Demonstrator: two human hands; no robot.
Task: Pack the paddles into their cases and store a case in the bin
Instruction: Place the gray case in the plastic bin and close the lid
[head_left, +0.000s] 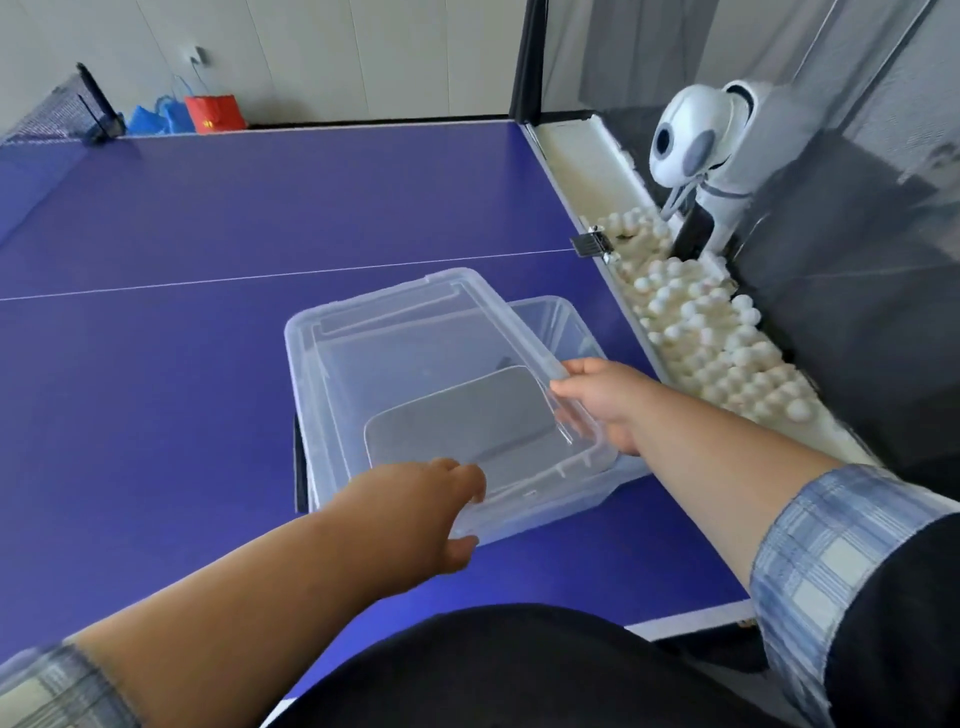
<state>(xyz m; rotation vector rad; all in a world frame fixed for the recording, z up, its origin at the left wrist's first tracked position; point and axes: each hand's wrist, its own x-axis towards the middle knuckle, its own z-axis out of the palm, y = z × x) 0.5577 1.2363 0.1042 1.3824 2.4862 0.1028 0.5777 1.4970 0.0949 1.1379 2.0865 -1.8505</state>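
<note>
A clear plastic bin (563, 322) stands on the blue table-tennis table. Its clear lid (395, 332) is held askew over the bin, tilted and shifted to the left. My left hand (426, 512) grips the lid's near corner, thumb underneath. My right hand (602, 400) grips the lid's right edge. Through the plastic, a grey paddle case (462, 415) lies flat on the bin's floor. A dark thing (300, 467), perhaps another case, sticks out from behind the bin's left side.
The table (182, 364) stretches left and far, with the net (57, 111) at the far left. Along the right edge runs a trough with several white balls (711, 338) and a white ball machine (696, 145). Red and blue bags (208, 114) stand by the wall.
</note>
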